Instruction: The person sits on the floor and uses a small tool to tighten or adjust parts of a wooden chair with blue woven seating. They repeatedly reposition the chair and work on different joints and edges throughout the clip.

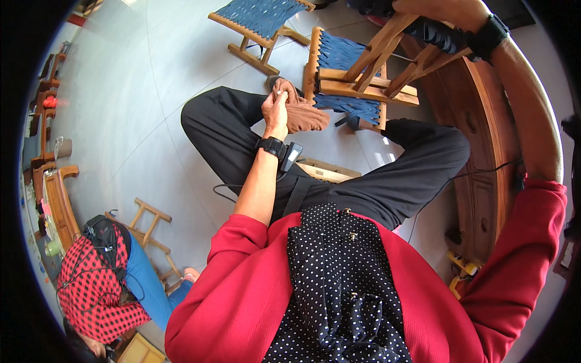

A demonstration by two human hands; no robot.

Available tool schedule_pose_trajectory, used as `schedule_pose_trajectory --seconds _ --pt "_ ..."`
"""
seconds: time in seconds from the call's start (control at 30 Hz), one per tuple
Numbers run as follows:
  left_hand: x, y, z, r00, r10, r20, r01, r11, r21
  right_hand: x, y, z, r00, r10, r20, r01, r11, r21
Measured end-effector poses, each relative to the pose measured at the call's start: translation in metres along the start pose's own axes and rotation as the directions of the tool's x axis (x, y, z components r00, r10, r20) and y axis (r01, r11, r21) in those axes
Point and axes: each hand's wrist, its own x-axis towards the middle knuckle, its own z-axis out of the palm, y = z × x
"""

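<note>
My left hand (276,115) is closed on a brown cloth (307,118), bunched at the fingers and hanging off to the right above my knees. Just right of it a wooden folding stool (396,94) with a blue woven seat is tipped over, its legs sticking up. At the top edge my right hand (439,7) is wrapped round the upper end of a stool leg; some of its fingers are cut off by the picture's edge. Black bands sit on both wrists.
Another blue-seated folding stool (260,18) stands farther off. A brown wooden cabinet (484,139) is close on my right, with a yellow tool (463,266) by its base. At lower left a person in a checked shirt (100,284) sits near a wooden frame (148,227).
</note>
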Motion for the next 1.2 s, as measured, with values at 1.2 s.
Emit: schedule_pose_trajectory --seconds 1.2 --pt "0.004 0.069 0.085 0.871 0.345 0.350 -0.413 0.127 0.902 -0.058 0.035 0.039 0.995 0.018 -0.095 0.017 0.934 0.356"
